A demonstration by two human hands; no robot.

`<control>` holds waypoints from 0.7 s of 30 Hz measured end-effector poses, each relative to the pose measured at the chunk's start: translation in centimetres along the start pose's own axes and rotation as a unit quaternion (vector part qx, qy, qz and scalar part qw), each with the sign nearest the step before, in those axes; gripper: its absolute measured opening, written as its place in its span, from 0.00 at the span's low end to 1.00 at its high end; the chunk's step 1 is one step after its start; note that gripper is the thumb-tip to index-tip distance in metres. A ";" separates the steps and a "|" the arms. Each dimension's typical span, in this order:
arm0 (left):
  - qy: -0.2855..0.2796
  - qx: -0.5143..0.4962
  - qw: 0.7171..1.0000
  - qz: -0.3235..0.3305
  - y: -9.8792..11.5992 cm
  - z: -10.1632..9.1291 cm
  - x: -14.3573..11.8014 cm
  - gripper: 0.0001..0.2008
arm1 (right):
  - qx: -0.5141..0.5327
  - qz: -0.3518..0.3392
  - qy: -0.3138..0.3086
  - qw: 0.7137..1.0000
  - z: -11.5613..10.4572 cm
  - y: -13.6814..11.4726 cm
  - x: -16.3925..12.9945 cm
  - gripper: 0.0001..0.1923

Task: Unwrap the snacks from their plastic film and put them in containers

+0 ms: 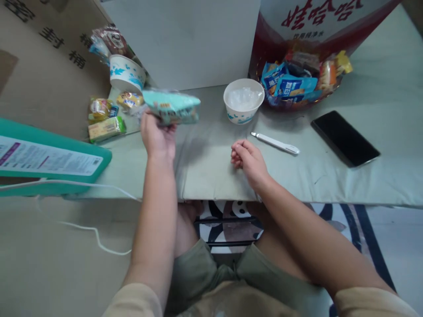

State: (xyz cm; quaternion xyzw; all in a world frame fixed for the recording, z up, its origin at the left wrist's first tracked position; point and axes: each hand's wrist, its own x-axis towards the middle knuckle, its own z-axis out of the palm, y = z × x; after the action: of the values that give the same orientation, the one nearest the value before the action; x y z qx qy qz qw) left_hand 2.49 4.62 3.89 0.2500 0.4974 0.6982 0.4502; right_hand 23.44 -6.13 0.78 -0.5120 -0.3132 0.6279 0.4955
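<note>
My left hand (157,136) is raised above the table and grips a light-teal snack packet (172,107), which is blurred. My right hand (248,159) rests on the pale green tablecloth (211,167) near the front edge, fingers curled with nothing in them. A white paper bowl (243,101) with blue print stands just beyond the right hand, with something white and crumpled inside. A white pen-like tool (275,142) lies to the right of that hand.
A red-rimmed container (302,79) full of snack packets stands at the back right. A black phone (345,138) lies at the right. A second printed cup (126,73) and loose snacks (106,118) sit at the left, beside a teal box (49,160) and a white cable (95,233).
</note>
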 end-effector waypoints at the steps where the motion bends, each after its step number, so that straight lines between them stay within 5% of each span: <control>1: -0.029 -0.013 0.999 -0.016 -0.5 -0.2 -1.9 0.09 | 0.024 0.005 0.001 1.000 -0.1 0.0 -0.1 0.19; 4: -0.187 0.043 0.981 -0.040 -2.2 -0.5 -5.9 0.13 | 0.084 0.050 -0.047 0.994 -0.5 -0.1 -0.6 0.29; 6: -0.239 0.071 0.967 -0.055 -2.9 -0.4 -7.2 0.10 | 0.063 0.053 -0.096 0.992 -0.7 0.0 -0.9 0.28; 8: -0.232 0.066 0.968 -0.074 -3.3 -0.3 -7.8 0.08 | 0.019 0.023 -0.109 0.994 -0.9 0.2 -1.0 0.25; 12: -0.209 0.027 0.968 -0.136 -3.3 -0.7 -8.3 0.21 | -0.063 -0.058 -0.039 0.996 -1.2 0.6 -0.4 0.20; 16: -0.226 0.047 0.955 -0.186 -3.7 -1.1 -8.6 0.25 | -0.205 -0.181 0.003 0.962 -1.2 0.9 0.4 0.13; 21: -0.263 0.121 0.949 -0.124 -5.0 -1.1 -8.3 0.27 | -0.294 -0.262 0.025 0.919 -1.0 1.3 1.0 0.11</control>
State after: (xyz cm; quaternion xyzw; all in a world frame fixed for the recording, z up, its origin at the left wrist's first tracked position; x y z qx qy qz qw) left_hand 7.41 -2.65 -0.33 0.4131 0.4692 0.4812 0.6145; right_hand 23.99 -5.67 -1.01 -0.5503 -0.5939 0.3421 0.4769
